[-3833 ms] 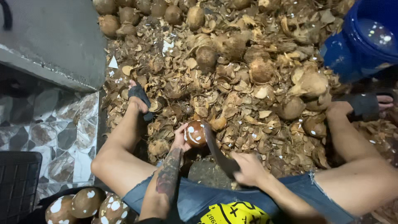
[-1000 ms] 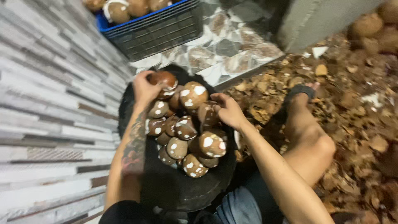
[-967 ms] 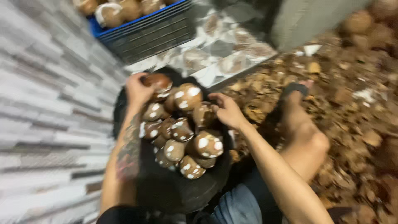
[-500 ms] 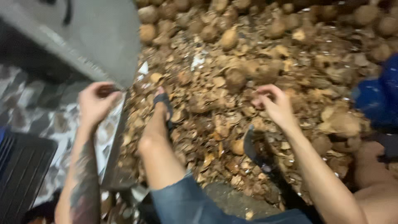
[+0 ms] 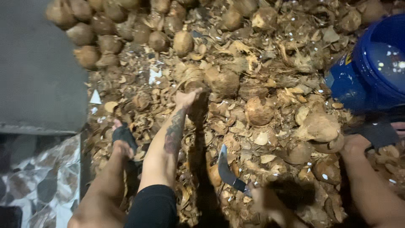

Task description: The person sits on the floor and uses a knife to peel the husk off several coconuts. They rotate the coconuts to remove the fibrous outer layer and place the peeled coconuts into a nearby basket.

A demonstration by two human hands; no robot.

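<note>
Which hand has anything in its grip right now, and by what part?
The right hand holds a curved knife by its handle, blade up. The left hand reaches out to a husked coconut; a closed hold cannot be told.

Blue plastic bucket (image 5: 371,80) at the right edge, grey concrete slab (image 5: 40,80) at the left, patterned floor tiles (image 5: 40,177) below it, row of whole brown coconuts (image 5: 109,29) along the top left

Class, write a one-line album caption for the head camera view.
Left hand reaches toward a whole coconut on a heap of husk scraps; right hand grips a curved knife.
</note>
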